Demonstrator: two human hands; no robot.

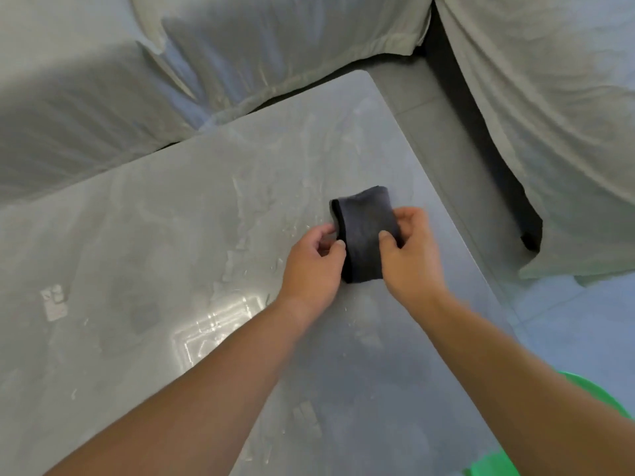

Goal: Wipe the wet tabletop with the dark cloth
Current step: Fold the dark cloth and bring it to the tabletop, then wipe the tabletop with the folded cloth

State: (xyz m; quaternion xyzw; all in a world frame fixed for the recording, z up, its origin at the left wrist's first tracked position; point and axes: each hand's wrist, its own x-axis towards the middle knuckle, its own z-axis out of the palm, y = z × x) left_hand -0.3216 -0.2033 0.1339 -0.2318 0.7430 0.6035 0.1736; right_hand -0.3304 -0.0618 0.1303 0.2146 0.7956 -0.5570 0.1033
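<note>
A dark cloth (364, 228), folded into a small rectangle, is held just above the grey tabletop (171, 235) near its right edge. My left hand (314, 261) pinches the cloth's left edge between thumb and fingers. My right hand (410, 249) grips its right side, thumb on top. Water streaks and droplets (240, 242) glisten across the middle of the tabletop, to the left of the cloth.
Grey fabric-covered cushions (240, 53) run along the table's far edge, and another covered piece (549, 132) stands to the right across a strip of floor. Something bright green (494, 462) shows at the bottom right.
</note>
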